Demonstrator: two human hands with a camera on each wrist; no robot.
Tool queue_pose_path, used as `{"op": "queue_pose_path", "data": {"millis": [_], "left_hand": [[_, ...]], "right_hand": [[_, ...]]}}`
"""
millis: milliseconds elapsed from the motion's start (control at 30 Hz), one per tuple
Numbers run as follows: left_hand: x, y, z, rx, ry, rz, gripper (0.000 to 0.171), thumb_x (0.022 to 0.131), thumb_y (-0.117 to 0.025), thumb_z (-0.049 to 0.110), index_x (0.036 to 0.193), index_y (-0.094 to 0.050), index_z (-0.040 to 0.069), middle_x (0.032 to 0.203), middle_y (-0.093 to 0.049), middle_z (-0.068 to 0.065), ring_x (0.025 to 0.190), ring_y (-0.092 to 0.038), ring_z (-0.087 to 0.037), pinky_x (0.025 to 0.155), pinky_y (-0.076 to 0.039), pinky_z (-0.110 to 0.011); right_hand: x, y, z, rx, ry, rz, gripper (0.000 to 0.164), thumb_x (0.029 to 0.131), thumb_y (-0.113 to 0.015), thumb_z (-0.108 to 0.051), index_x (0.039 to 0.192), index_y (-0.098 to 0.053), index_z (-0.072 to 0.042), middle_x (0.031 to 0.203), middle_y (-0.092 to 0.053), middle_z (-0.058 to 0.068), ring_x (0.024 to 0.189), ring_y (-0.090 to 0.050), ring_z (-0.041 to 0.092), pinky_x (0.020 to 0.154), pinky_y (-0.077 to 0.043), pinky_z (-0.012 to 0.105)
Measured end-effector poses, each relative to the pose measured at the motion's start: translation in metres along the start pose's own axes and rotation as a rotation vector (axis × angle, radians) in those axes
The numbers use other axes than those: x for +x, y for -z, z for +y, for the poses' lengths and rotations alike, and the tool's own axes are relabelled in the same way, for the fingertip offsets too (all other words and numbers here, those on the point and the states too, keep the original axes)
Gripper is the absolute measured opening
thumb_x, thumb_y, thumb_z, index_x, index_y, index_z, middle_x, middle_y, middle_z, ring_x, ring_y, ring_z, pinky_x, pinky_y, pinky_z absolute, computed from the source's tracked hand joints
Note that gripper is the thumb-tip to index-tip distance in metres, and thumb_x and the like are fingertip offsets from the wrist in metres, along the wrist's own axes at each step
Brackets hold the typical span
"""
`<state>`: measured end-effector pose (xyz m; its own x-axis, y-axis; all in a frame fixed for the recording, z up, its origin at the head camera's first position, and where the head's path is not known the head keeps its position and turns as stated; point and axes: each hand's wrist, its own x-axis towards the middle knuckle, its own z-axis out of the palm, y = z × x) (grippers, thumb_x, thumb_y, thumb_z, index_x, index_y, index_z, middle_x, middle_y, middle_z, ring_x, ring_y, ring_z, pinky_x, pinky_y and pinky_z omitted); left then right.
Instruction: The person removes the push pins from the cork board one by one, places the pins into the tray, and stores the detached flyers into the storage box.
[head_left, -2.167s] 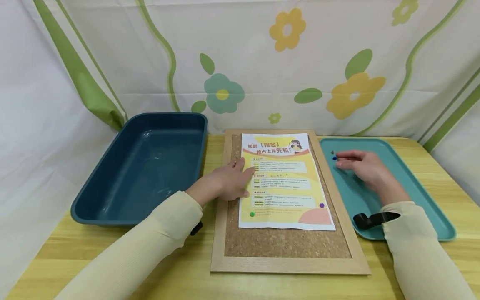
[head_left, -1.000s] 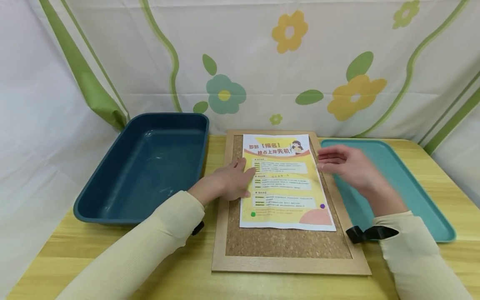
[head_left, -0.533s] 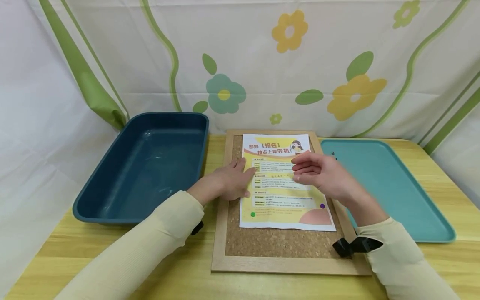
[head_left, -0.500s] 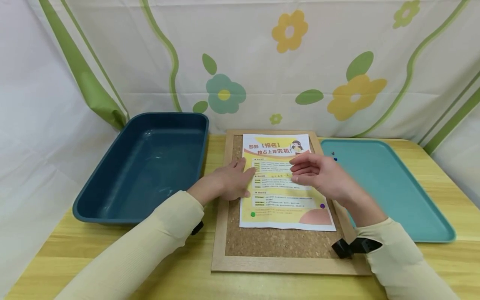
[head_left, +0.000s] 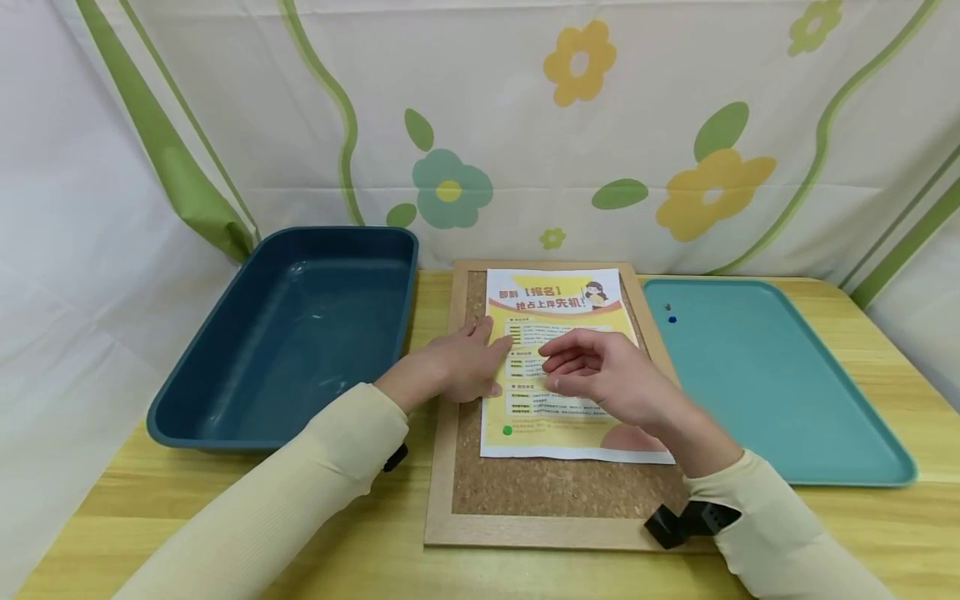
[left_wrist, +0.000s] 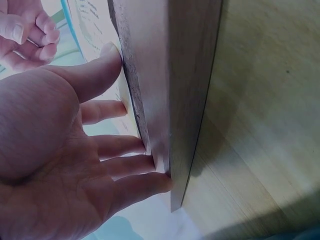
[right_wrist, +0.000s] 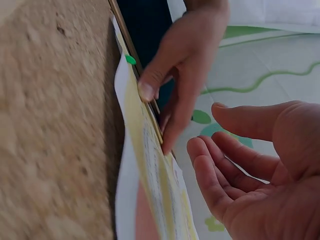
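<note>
A yellow printed flyer [head_left: 555,442] lies on a wood-framed corkboard [head_left: 555,492]. A green pushpin [head_left: 507,431] sits at its lower left corner; the lower right corner is partly behind my right forearm. My left hand [head_left: 463,365] rests at the flyer's left edge, fingers extended over the board's frame and thumb on the paper, as the left wrist view shows. Over the middle of the flyer hovers my right hand [head_left: 607,375], fingers loosely bent. In the right wrist view nothing shows between its thumb [right_wrist: 245,119] and fingers.
To the right stands a teal tray [head_left: 795,400], with a blue pin [head_left: 672,320] and a small dark piece [head_left: 667,307] near its back left corner. A deep dark-blue basin [head_left: 300,350] is on the left. A flowered curtain [head_left: 517,125] hangs behind the wooden table.
My right hand has moved left from the tray to over the flyer, uncovering the blue pin and now covering the flyer's purple pushpin. My left hand has stayed put.
</note>
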<state>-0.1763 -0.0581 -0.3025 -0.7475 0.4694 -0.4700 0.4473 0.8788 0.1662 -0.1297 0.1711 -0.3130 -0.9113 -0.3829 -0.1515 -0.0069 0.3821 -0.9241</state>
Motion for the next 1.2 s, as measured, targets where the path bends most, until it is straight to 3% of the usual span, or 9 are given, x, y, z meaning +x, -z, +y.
{"op": "queue_pose_path", "data": {"millis": [533,1200], "left_hand": [[0.001,0.008,-0.006,0.045,-0.051,-0.011,0.08,0.105,-0.065,0.046,0.17,-0.028,0.018,0.179,-0.013,-0.02,0.167,-0.018,-0.035,0.134,-0.023,-0.048],[0.001,0.008,-0.005,0.065,-0.059,-0.008,0.081,0.105,-0.065,0.046,0.17,-0.028,0.018,0.178,-0.015,-0.022,0.166,-0.02,-0.035,0.133,-0.025,-0.048]], "right_hand": [[0.003,-0.036,0.002,0.038,-0.006,-0.093,0.03,0.094,-0.077,-0.005,0.121,-0.071,0.005,0.103,-0.076,0.013,0.094,-0.073,0.017,0.084,-0.06,0.022],[0.003,-0.048,0.005,-0.076,-0.008,-0.163,0.017,0.089,-0.082,-0.005,0.106,-0.079,-0.003,0.093,-0.077,0.007,0.08,-0.068,0.013,0.075,-0.056,0.024]]}}
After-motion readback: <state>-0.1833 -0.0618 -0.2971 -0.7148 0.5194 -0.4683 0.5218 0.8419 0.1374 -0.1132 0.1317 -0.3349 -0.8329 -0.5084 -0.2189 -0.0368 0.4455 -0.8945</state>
